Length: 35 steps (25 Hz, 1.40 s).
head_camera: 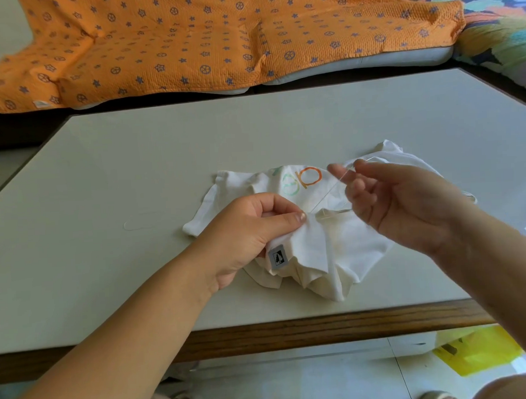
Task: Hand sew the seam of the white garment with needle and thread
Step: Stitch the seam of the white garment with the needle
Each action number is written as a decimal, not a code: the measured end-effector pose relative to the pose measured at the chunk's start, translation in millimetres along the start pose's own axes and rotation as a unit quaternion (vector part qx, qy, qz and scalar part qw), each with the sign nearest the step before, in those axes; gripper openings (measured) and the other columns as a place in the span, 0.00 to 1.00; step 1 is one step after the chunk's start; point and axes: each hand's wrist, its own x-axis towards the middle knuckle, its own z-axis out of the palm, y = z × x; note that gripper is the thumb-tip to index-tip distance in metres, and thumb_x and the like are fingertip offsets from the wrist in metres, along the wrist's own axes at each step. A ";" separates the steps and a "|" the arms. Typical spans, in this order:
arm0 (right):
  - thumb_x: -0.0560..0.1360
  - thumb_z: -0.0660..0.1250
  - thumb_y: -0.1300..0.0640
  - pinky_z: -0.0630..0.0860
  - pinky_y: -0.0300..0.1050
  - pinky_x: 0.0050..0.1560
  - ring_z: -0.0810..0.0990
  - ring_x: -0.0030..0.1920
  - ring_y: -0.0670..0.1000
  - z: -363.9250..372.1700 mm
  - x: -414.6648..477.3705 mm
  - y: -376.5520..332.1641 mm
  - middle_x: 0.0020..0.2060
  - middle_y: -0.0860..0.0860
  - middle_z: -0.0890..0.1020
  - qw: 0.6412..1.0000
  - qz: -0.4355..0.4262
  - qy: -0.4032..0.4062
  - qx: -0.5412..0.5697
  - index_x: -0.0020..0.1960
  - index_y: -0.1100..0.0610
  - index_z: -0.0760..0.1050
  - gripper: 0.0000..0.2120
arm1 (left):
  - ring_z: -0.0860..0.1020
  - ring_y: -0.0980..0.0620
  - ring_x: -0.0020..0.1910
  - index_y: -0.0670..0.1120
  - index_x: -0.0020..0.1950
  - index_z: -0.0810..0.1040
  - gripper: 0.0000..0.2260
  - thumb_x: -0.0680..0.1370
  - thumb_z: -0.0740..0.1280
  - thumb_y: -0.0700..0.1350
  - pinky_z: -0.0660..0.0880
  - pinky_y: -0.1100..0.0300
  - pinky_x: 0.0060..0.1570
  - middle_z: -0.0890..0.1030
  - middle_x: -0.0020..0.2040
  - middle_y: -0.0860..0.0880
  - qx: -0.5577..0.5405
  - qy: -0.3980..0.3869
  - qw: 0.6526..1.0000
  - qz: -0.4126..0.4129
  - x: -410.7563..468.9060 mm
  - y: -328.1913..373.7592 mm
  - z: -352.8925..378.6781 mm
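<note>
Left hand, centre frame, pinches a fold of the white garment between thumb and curled fingers. Right hand, raised at centre right, pinches the thread at thumb and forefinger tips; the needle is too thin to confirm. The thread is taut, running from upper right down-left to the seam by the left thumb. The garment lies crumpled mid-surface, long axis left to right. Its grey label has a black tree emblem and no text. The orange-green print is unreadable.
</note>
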 end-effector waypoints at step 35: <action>0.78 0.65 0.58 0.71 0.29 0.47 0.78 0.44 0.38 13.5 -19.5 41.5 0.40 0.44 0.81 0.812 -0.242 -0.045 -0.529 0.44 0.50 0.72 0.06 | 0.75 0.59 0.31 0.50 0.41 0.82 0.03 0.75 0.72 0.42 0.70 0.66 0.31 0.81 0.36 0.53 0.032 0.043 0.996 0.071 4.2 2.1 -4.6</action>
